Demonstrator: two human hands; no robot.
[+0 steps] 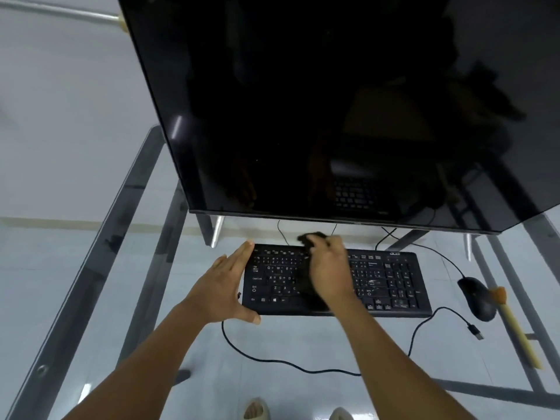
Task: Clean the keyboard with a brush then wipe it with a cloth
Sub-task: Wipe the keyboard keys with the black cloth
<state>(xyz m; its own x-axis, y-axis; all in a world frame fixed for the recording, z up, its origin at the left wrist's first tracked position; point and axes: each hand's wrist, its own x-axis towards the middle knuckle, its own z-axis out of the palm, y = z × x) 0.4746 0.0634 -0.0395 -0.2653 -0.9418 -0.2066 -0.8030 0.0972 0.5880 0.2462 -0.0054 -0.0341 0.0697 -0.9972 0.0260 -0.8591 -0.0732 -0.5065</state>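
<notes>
Setting: a glass-topped table [127,268] on a dark metal frame, seen from above by a person standing at its near edge; pale floor shows through the glass.
Keyboard: a black wired keyboard [394,283] lies flat on the glass near the middle of the table, just in front of the monitor, its long side parallel to the near edge.
Writing: the brand "acer" is printed in pale letters at the keyboard's far right corner; white key legends such as Q, W, Z, X and "Caps Lock" are readable on its left side.
Left hand: the left hand [224,286] is flat with fingers straight, braced against the keyboard's left end, thumb at its near left corner.
Right hand: the right hand [328,268] is over the keyboard's middle, fingers curled, gripping a dark cloth [312,237]; both are motion-blurred.
Cloth: it bunches out beyond the fingers at the keyboard's far edge and spreads dark under the palm.
Brush: a brush [512,322] with a pale wooden handle lies toward the table's right edge, just beside the mouse.
Mouse: a black wired mouse [475,297] sits right of the keyboard.
Monitor: a large monitor [303,101] with a dark, reflective screen stands toward the far edge.
Cable: a black cable [272,360] loops across the glass near the near edge, ending in a loose USB plug [476,331].
</notes>
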